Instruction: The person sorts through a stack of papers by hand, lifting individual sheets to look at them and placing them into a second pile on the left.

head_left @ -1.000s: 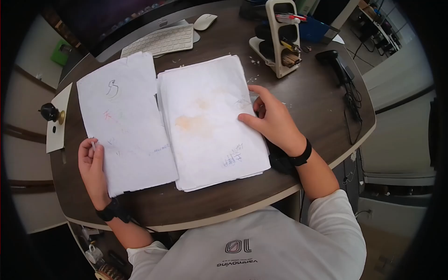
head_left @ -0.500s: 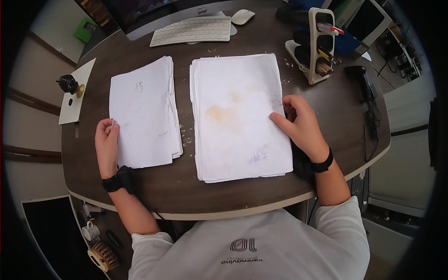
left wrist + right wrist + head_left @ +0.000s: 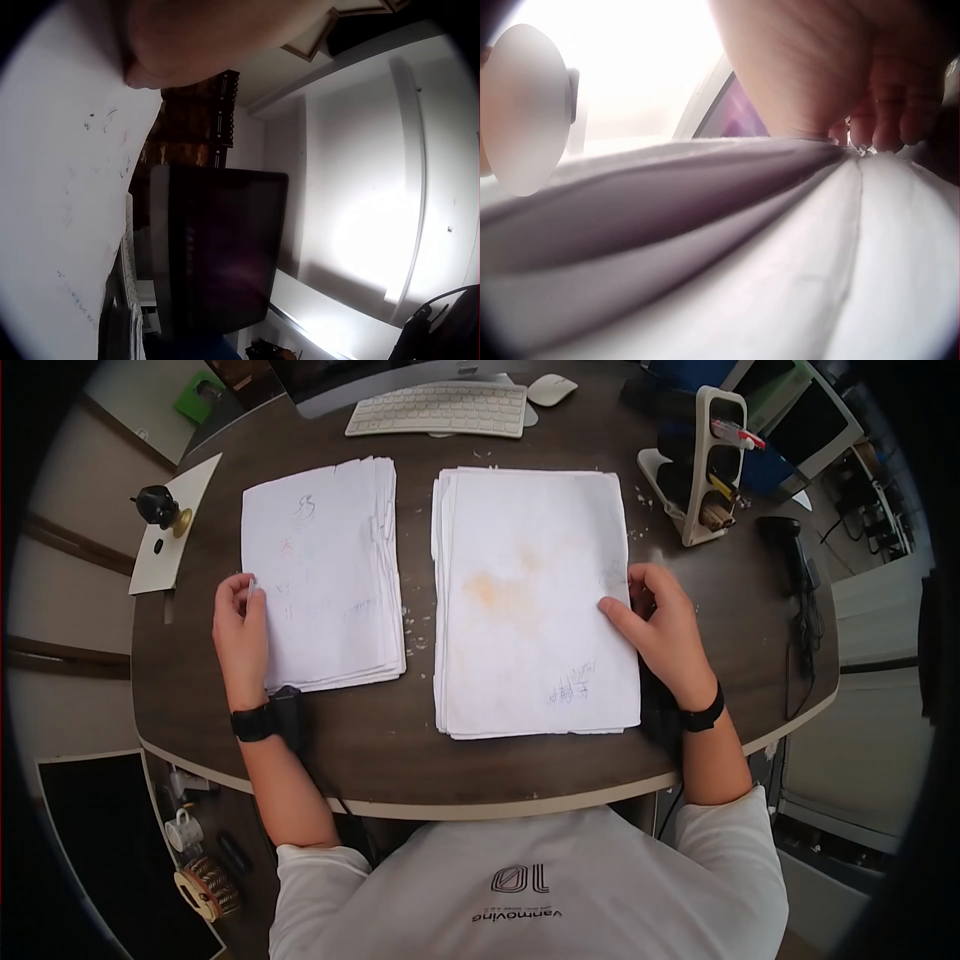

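A stained stack of paper (image 3: 540, 660) is being gripped at its right edge by the right hand (image 3: 668, 630), whose thumb is being laid over the top sheet while the fingers are being kept curled at the side. In the right wrist view, gaps are being shown between its sheets near the hand. The stack is being supported by the brown desk (image 3: 420, 760), and faint handwriting is being shown near its lower right corner.

To the left of the stained stack, and apart from it, a stack with sketches (image 3: 325, 580) is being pinched at its left edge between the thumb and curled fingers of the left hand (image 3: 241, 630). Uneven sheet edges are being exposed on its side facing the stained stack, and small white flecks (image 3: 420, 615) are being seen on the desk between the two.

Beyond the stained stack, a white keyboard (image 3: 437, 410) and a mouse (image 3: 552, 390) are being held up by the desk. A pen holder (image 3: 701, 470) is being seen beyond its upper right corner, and a black handheld device (image 3: 785, 545) with a cable is being shown farther right of it.
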The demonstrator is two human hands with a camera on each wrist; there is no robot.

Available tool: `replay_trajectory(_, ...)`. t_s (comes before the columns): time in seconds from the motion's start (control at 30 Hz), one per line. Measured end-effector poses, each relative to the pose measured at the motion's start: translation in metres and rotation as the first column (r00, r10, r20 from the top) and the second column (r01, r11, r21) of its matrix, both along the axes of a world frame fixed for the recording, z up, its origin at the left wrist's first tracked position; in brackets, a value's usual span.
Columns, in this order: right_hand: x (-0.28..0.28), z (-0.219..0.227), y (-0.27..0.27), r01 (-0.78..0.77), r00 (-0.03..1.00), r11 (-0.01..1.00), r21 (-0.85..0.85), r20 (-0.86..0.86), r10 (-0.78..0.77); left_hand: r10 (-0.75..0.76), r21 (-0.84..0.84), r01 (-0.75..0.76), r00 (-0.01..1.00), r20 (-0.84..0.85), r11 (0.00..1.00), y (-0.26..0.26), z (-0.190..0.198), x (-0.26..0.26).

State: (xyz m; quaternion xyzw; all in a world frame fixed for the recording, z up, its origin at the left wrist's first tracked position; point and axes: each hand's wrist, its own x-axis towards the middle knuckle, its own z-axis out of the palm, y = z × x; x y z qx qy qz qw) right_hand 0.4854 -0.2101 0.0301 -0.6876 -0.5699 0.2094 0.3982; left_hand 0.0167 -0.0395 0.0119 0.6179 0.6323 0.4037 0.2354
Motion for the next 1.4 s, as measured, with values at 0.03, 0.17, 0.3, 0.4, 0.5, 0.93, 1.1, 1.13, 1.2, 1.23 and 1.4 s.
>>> replay_trajectory(0.03, 0.0, 0.001, 0.0, 0.006, 1.0, 1.0, -0.001, 0.023, -0.006, 0.004, 0.049, 0.0, 0.997, -0.078, 0.999, 0.0, -0.001, 0.002)
replay_trajectory(0.17, 0.002, -0.002, 0.0, 0.0, 0.997, 1.0, 0.007, 0.074, 0.0, -0.022, -0.026, 0.018, 0.986, -0.163, 1.0, -0.005, -0.003, 0.009)
replay_trajectory(0.3, 0.002, -0.001, 0.001, 0.0, 0.997, 1.0, 0.0, 0.076, 0.0, -0.065, 0.005, 0.067, 0.972, -0.227, 0.998, -0.009, 0.003, 0.013)
replay_trajectory(0.4, 0.0, 0.002, 0.001, -0.009, 0.999, 1.0, 0.016, 0.053, 0.008, -0.122, -0.033, 0.117, 0.952, -0.281, 0.993, -0.006, 0.005, 0.011)
replay_trajectory(0.5, 0.001, 0.0, 0.002, -0.01, 0.999, 1.0, 0.023, 0.048, 0.009, -0.151, -0.079, 0.133, 0.937, -0.314, 0.988, -0.01, 0.008, 0.014)
replay_trajectory(0.93, -0.005, 0.002, 0.0, 0.131, 0.879, 0.963, 0.235, -0.477, -0.003, -0.306, 0.29, 0.351, 0.933, -0.19, 0.89, -0.059, 0.045, 0.091)
replay_trajectory(1.1, -0.016, 0.005, -0.006, 0.094, 0.83, 0.961, 0.26, -0.553, 0.069, -0.609, 0.086, 0.603, 0.778, 0.152, 0.793, -0.092, 0.034, 0.133)
replay_trajectory(1.13, -0.017, 0.005, -0.006, 0.067, 0.829, 0.964, 0.257, -0.552, 0.089, -0.612, 0.088, 0.606, 0.776, 0.15, 0.79, -0.093, 0.032, 0.136)
replay_trajectory(1.2, -0.016, 0.005, -0.007, 0.049, 0.843, 0.967, 0.249, -0.529, 0.093, -0.625, 0.004, 0.638, 0.753, 0.205, 0.77, -0.095, 0.029, 0.139)
replay_trajectory(1.23, -0.015, 0.005, -0.008, 0.031, 0.849, 0.975, 0.219, -0.521, 0.09, -0.625, -0.014, 0.643, 0.75, 0.218, 0.766, -0.095, 0.03, 0.139)
replay_trajectory(1.4, -0.014, 0.005, -0.008, -0.033, 0.801, 0.979, 0.202, -0.581, 0.147, -0.53, -0.095, 0.606, 0.752, 0.393, 0.79, -0.094, 0.031, 0.138)
